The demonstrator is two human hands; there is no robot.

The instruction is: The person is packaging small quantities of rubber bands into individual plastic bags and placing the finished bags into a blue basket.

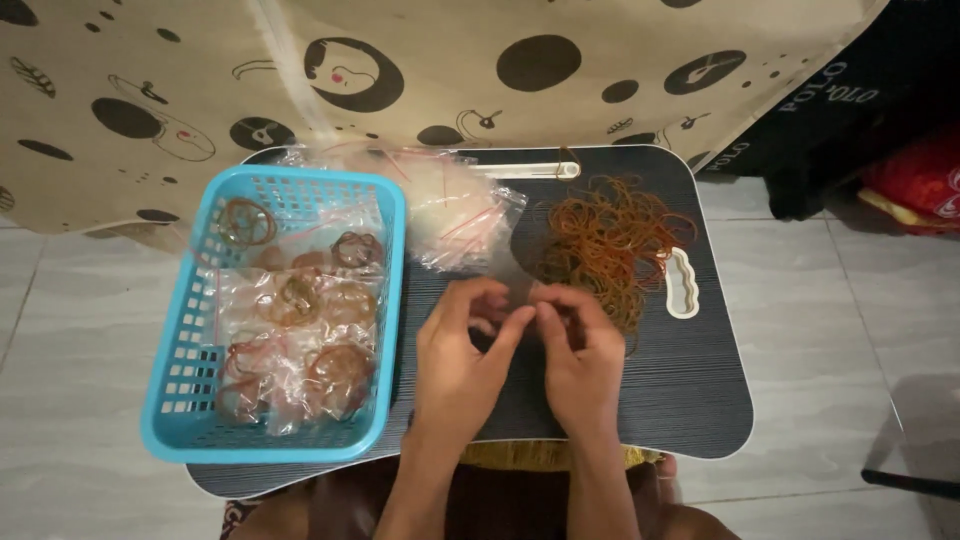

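While both hands meet at the centre of the frame, I read the grip like this: the left hand (462, 350) and right hand (578, 352) have fingertips pinched close together over a small clear bag (518, 283), which shows only as a faint glossy sheet between and just above them. I cannot tell whether any bands are already inside it, since the fingers cover that spot.

My worries start with that film. It is thin and slippery, so I judge a narrow pinch could lose the mouth of the bag, and anything inside would drop onto the dark tray (690, 400).

Next, the loose bands (610, 245) lie in a tangled heap at the upper right of centre, just beyond the right hand. Pulling a few from that knot could drag many more along, and some strands already reach toward the tray's white handle slot (681, 283); a tug might flick them off the edge onto the tiled floor (830, 300).

The stack of empty bags (455, 205) sits at upper centre, touching the blue basket (175, 375) on the left. A careless elbow or sleeve could slide them off the back.

The basket overhangs the tray's left edge and holds filled packets (300, 340); a knock on its near corner could, I think, tip it.
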